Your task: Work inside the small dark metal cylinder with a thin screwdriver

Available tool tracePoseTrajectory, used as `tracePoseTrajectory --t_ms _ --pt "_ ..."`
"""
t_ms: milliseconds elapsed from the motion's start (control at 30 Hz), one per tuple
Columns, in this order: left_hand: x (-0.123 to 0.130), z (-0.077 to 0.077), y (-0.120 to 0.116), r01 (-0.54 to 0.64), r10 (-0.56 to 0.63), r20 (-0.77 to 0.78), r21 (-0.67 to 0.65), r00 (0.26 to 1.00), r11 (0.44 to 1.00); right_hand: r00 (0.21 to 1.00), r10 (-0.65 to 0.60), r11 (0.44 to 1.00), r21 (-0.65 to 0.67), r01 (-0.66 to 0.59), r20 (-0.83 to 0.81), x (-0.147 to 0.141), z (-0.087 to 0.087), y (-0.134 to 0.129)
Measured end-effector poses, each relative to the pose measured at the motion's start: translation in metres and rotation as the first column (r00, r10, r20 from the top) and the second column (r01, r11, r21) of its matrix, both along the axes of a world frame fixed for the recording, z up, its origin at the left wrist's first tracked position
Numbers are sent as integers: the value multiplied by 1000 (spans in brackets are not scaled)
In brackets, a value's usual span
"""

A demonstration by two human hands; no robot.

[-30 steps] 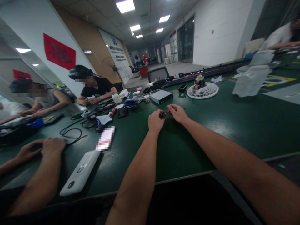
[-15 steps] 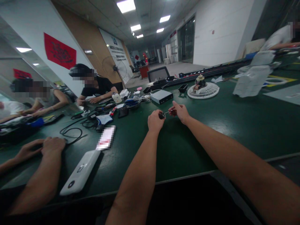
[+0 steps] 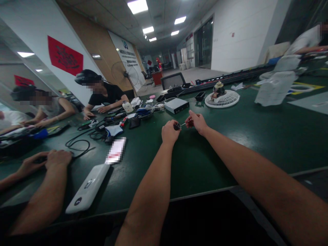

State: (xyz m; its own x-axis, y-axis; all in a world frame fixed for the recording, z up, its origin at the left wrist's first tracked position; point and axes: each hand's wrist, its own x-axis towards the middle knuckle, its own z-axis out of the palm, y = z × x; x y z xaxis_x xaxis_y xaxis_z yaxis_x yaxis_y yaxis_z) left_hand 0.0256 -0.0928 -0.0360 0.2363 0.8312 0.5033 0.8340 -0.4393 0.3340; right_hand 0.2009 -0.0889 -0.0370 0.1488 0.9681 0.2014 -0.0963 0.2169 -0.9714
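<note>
My left hand [image 3: 170,132] is closed around a small dark round part [image 3: 177,126] with a hollow-looking end, above the green table [image 3: 200,167]. To its right, my right hand [image 3: 197,123] grips a screwdriver by its dark reddish handle [image 3: 190,122]. The thin metal shaft [image 3: 182,124] points left at the round part. Whether the tip touches the part is too small to tell. Just beyond my hands sits a grey metal box [image 3: 176,105].
A white fan grille with a motor [image 3: 222,99] lies behind my right hand. Left are a white device [image 3: 88,188], a lit phone [image 3: 116,150], cables [image 3: 82,147] and a neighbour's hands [image 3: 57,159]. Plastic-wrapped parts [image 3: 276,87] stand at right. Other people sit around.
The screwdriver shaft has shifted slightly beside the round part, while both my hands stay almost in place. Across the table, a person's hand has moved down toward the tabletop.
</note>
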Motion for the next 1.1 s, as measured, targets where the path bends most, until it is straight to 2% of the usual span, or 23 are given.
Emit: tracePoseTrajectory --t_ms 167,300,400,467,600,667,800,967,1100 --pt "1 0 0 20 -20 -15 -4 1000 1000 992 -117 993 20 117 35 1 0 0" --pt "0 2 -1 4 -4 -27 -7 1000 1000 997 -68 997 23 68 -35 1 2 -1" --pt "0 3 -2 -8 8 -31 2 1000 1000 1000 -13 1000 -11 12 -27 1 2 -2" --pt "1 3 -3 -5 5 -44 3 999 1000 999 -42 999 -13 42 17 2 2 -1" --pt "1 3 -3 22 -22 -61 9 998 1000 991 -117 992 62 113 63 2 1 0" --pt "0 2 -2 15 -15 -46 18 999 1000 995 -82 995 66 78 57 2 1 -1" --pt "-2 1 0 -39 39 -5 22 999 999 1000 24 1000 -20 -24 4 2 1 -1" --pt "0 2 -1 2 -2 -29 18 1000 1000 998 -66 997 37 65 4 3 1 0" --pt "0 3 -3 -6 7 -25 20 1000 1000 999 12 1000 22 -11 -53 3 4 -2"
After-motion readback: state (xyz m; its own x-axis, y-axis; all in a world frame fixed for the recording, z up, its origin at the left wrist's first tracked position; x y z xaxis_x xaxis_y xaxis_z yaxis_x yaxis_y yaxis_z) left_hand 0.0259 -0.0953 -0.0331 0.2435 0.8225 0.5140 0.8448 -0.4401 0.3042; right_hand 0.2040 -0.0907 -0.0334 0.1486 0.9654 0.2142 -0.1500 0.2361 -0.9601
